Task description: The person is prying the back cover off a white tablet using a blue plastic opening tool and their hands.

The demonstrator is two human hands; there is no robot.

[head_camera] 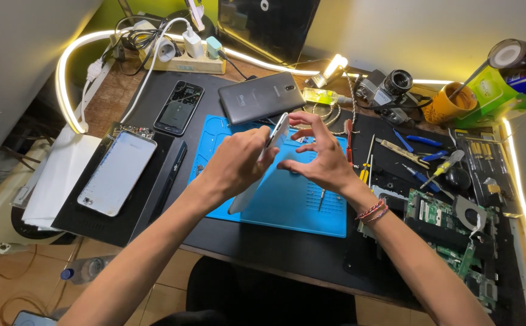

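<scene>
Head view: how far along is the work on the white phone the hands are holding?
Done: nothing shows finished. In hand: the left hand holds the white phone edge-up over the blue repair mat, right hand fingertips at its top edge. Left: phone looks unopened; screwdrivers lie unused.

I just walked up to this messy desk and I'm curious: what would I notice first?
Probably the two hands in the middle: the left hand grips a slim white phone on its edge over the bright blue rubber work mat, and the right hand spreads its fingers beside it. A glowing yellow light strip loops around the desk, and a green circuit board lies at the right.
</scene>
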